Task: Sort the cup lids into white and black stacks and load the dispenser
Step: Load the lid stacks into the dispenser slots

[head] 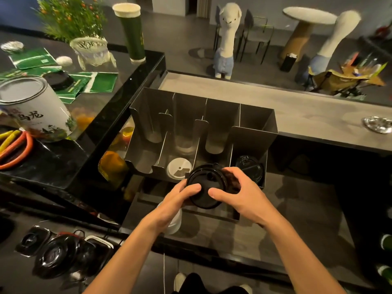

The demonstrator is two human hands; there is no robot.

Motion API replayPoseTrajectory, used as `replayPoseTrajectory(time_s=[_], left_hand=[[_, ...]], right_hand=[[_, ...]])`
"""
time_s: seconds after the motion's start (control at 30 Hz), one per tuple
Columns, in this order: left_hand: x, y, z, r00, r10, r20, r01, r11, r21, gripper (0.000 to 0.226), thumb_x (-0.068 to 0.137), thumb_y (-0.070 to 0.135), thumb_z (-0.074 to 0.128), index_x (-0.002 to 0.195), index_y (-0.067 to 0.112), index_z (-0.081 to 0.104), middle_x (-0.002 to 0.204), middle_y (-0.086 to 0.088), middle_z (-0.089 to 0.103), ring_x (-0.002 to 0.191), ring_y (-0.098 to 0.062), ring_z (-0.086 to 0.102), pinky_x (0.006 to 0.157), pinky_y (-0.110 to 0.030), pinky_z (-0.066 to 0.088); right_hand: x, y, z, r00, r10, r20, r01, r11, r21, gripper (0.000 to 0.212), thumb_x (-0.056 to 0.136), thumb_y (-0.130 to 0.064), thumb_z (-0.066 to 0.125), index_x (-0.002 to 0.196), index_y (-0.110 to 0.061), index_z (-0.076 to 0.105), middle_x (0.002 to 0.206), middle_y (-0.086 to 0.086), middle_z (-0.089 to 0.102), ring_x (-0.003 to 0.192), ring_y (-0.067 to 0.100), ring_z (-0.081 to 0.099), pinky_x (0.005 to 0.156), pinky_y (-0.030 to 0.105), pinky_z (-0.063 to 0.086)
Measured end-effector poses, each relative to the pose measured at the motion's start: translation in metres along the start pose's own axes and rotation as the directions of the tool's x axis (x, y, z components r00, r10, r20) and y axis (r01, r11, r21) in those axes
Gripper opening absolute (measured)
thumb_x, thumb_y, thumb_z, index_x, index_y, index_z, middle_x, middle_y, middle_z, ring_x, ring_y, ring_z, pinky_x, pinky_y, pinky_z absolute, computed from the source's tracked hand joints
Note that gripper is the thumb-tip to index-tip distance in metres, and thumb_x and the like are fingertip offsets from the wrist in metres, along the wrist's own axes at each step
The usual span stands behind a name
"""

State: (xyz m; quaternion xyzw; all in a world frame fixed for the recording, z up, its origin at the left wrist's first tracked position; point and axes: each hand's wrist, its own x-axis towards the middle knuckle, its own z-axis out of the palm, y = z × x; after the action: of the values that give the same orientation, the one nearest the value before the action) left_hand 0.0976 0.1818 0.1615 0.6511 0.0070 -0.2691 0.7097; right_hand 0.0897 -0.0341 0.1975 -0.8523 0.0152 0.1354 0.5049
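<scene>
A metal dispenser (pixel 252 117) with several upright slots stands on the counter in front of me. Both hands hold a stack of black lids (pixel 204 185) just in front of its third slot: my left hand (pixel 176 200) grips the left side, my right hand (pixel 235 192) the right side, thumbs on top. A white lid (pixel 179 168) lies at the bottom of the second slot. Black lids (pixel 249 166) sit in the rightmost slot. Under my left wrist a stack of white lids (pixel 175 223) stands on the counter, partly hidden.
A tea tin (pixel 34 107), green packets (pixel 101 81), a tall green cup stack (pixel 131 32) and a plant (pixel 70 18) crowd the black counter at left. Black lids (pixel 57 253) lie at lower left. A grey ledge (pixel 297 115) runs behind the dispenser.
</scene>
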Motion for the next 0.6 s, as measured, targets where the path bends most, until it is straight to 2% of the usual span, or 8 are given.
replayPoseTrajectory(time_s=[0.07,0.2,0.27,0.33,0.5,0.6], left_hand=[[0.0,0.01,0.003,1.0,0.01,-0.011,-0.01,1.0,0.009,0.069,0.069,0.063,0.069,0.127,0.028,0.064,0.119,0.009,0.075,0.113,-0.009,0.069,0.096,-0.029,0.054],[0.007,0.026,0.011,0.997,0.024,-0.072,-0.017,0.996,0.092,0.072,0.07,0.072,0.07,0.126,0.028,0.064,0.111,0.009,0.077,0.107,-0.009,0.072,0.105,-0.042,0.053],[0.011,0.034,0.015,0.996,0.03,-0.085,-0.019,0.992,0.127,0.066,0.078,0.072,0.071,0.125,0.026,0.065,0.109,0.006,0.078,0.102,-0.012,0.074,0.104,-0.044,0.054],[0.015,0.039,0.02,0.996,0.018,-0.089,-0.005,0.99,0.144,0.064,0.08,0.071,0.063,0.123,0.024,0.065,0.107,0.004,0.078,0.096,-0.017,0.076,0.101,-0.045,0.056],[0.022,0.038,0.032,0.991,-0.018,-0.135,0.022,0.999,0.026,0.061,0.078,0.07,0.056,0.123,0.028,0.059,0.108,-0.003,0.079,0.09,-0.026,0.078,0.097,-0.046,0.057],[0.025,0.035,0.038,0.98,-0.039,-0.195,0.033,0.999,-0.032,0.07,0.08,0.073,0.052,0.132,0.026,0.054,0.109,-0.006,0.078,0.089,-0.026,0.078,0.097,-0.047,0.057]], right_hand=[[0.002,-0.006,-0.006,0.999,-0.029,-0.023,0.029,1.0,-0.01,0.074,0.065,-0.071,0.079,0.129,-0.045,0.051,0.12,-0.022,0.065,0.115,-0.001,0.06,0.102,0.034,0.051],[0.017,-0.014,-0.021,0.998,-0.058,-0.03,0.055,0.995,-0.077,0.071,0.074,-0.067,0.075,0.135,-0.043,0.049,0.127,-0.023,0.06,0.121,0.003,0.055,0.105,0.035,0.047],[0.028,-0.017,-0.028,0.998,-0.062,-0.012,0.061,0.993,-0.098,0.061,0.08,-0.062,0.073,0.133,-0.046,0.048,0.127,-0.021,0.06,0.121,0.007,0.056,0.104,0.036,0.049],[0.038,-0.021,-0.033,0.997,-0.073,-0.003,0.072,0.992,-0.105,0.055,0.084,-0.058,0.071,0.133,-0.045,0.049,0.126,-0.019,0.061,0.118,0.007,0.058,0.103,0.038,0.051],[0.055,-0.03,-0.037,0.996,-0.09,0.018,0.092,0.971,-0.219,0.058,0.089,-0.061,0.061,0.14,-0.039,0.048,0.13,-0.013,0.061,0.118,0.013,0.058,0.103,0.039,0.049],[0.064,-0.032,-0.036,0.995,-0.092,0.038,0.1,0.92,-0.378,0.06,0.091,-0.068,0.052,0.143,-0.041,0.043,0.132,-0.009,0.06,0.12,0.016,0.055,0.107,0.041,0.044]])
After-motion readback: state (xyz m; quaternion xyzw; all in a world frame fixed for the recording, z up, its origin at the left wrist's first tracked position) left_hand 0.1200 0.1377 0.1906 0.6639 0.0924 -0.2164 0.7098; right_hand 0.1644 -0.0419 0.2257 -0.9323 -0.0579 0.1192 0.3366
